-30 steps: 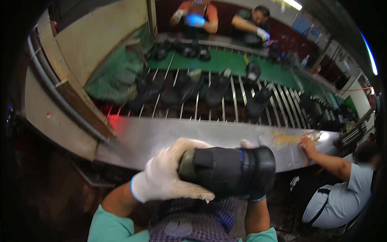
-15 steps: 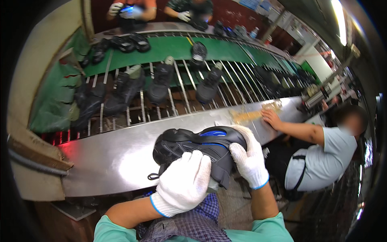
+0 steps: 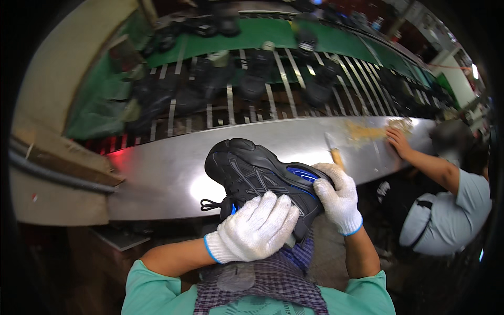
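Note:
A black sports shoe [image 3: 252, 168] with a blue insert near its heel is held above the front of the metal bench. It lies on its side, its sole edge away from me and its toe to the left. My left hand [image 3: 260, 226], in a white knitted glove, holds the near side of its upper, by the opening. A lace loop [image 3: 211, 205] sticks out left of that hand. At the heel end my gloved right hand [image 3: 337, 197] is closed round the sole, thumb on the near side.
Behind the metal bench [image 3: 157, 178] runs a roller conveyor with several dark shoes [image 3: 254, 84], and a green belt [image 3: 262, 35] beyond. A wooden-handled tool [image 3: 336, 156] lies on the bench. At right, a person's hand [image 3: 399, 142] rests near yellowish residue. A wall [image 3: 58, 105] stands at left.
My view has shifted, so the conveyor and bench appear higher and farther right. The shoe has tilted, its heel end lower. My left hand has slid along its side toward the heel.

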Action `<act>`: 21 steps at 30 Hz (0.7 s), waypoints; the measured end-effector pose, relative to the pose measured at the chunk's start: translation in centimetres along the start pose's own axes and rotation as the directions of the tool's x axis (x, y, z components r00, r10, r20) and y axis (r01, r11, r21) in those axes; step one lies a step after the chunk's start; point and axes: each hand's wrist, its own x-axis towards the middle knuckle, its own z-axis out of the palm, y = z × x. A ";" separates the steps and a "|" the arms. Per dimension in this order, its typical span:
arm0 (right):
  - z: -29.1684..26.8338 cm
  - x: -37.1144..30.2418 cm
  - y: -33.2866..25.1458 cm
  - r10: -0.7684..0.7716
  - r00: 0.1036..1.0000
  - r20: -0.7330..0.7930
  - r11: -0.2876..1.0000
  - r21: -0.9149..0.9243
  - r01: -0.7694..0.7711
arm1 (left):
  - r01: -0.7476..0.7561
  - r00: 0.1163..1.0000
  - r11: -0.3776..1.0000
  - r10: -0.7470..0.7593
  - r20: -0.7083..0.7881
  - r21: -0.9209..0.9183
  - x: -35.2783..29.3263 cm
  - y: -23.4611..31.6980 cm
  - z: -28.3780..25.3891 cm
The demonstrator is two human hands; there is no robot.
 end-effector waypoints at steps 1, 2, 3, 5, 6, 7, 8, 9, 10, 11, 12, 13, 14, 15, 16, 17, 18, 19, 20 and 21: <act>1.5 0.8 0.6 0.015 1.000 0.001 0.999 0.052 -0.015 | -0.001 1.000 0.998 0.000 0.012 0.063 -1.1 -0.4 -0.1; 3.1 1.7 1.1 0.034 0.999 0.005 0.994 0.104 -0.034 | 0.022 1.000 0.995 -0.024 0.015 0.100 -1.8 -1.0 -0.2; 3.7 2.4 1.2 0.059 0.998 0.014 0.990 0.124 -0.060 | 0.069 0.997 0.993 -0.070 0.010 0.091 -2.2 -1.4 -0.2; 4.7 3.6 0.9 0.011 0.999 0.045 0.995 0.099 -0.015 | 0.119 0.993 0.984 -0.116 -0.026 0.136 -2.8 -1.7 -0.3; 4.7 3.9 0.6 0.023 0.997 0.070 0.998 0.053 -0.027 | 0.129 0.992 0.981 -0.127 -0.025 0.145 -2.8 -1.6 -0.4; 4.7 4.1 0.4 0.039 0.995 0.089 0.999 0.005 -0.040 | 0.135 0.991 0.979 -0.134 -0.023 0.151 -2.7 -1.7 -0.7; 4.5 4.2 0.3 0.023 0.991 0.132 1.000 0.003 -0.024 | 0.134 0.991 0.981 -0.134 -0.009 0.143 -2.6 -1.7 -0.8; 4.3 4.2 0.3 -0.055 0.987 0.151 0.997 -0.046 0.063 | 0.133 0.991 0.984 -0.135 0.015 0.120 -2.3 -1.7 -0.8; 4.1 3.9 0.2 -0.072 0.983 0.171 0.988 -0.124 0.094 | 0.130 0.990 0.987 -0.134 0.040 0.096 -2.1 -1.6 -0.7; 3.9 3.5 0.2 -0.087 0.978 0.191 0.972 -0.200 0.125 | 0.126 0.989 0.989 -0.131 0.065 0.072 -1.8 -1.7 -0.7; 3.8 3.2 0.8 -0.077 0.974 0.211 0.951 -0.277 0.135 | 0.076 0.993 0.995 -0.081 0.081 0.065 -1.2 -2.1 -0.7; 3.6 3.0 1.1 -0.027 0.968 0.249 0.953 -0.287 0.100 | 0.067 0.993 0.996 -0.072 0.096 0.057 -1.3 -1.9 -0.5; 3.4 3.0 1.3 0.023 0.958 0.285 0.953 -0.297 0.066 | 0.058 0.992 0.997 -0.063 0.110 0.050 -1.3 -1.8 -0.3; 3.2 3.2 1.4 0.068 0.946 0.316 0.950 -0.309 0.034 | 0.042 0.991 0.998 -0.048 0.122 0.045 -1.2 -1.8 0.0; 3.4 3.0 2.2 0.022 0.953 0.303 0.965 -0.255 0.059 | 0.042 0.991 0.998 -0.049 0.123 0.056 -1.4 -1.5 0.3; 3.4 3.0 2.5 0.053 0.954 0.295 0.981 -0.194 0.006 | 0.034 0.993 0.998 -0.040 0.111 0.053 -2.1 -1.2 0.8; 3.4 2.9 2.8 0.087 0.952 0.292 0.990 -0.131 -0.050 | 0.052 0.990 0.996 -0.062 0.124 0.079 -2.5 -0.8 1.0; 3.4 2.7 3.2 0.120 0.949 0.291 0.992 -0.066 -0.105 | 0.070 0.987 0.992 -0.084 0.136 0.105 -2.8 -0.6 1.1; 3.0 2.9 4.3 0.196 0.945 0.262 0.974 0.060 -0.219 | 0.107 0.990 0.985 -0.119 0.078 0.138 -3.1 -0.3 1.7; 2.1 3.0 4.3 0.304 0.937 0.171 0.946 0.060 -0.318 | 0.153 0.987 0.974 -0.158 0.019 0.166 -3.6 0.2 2.7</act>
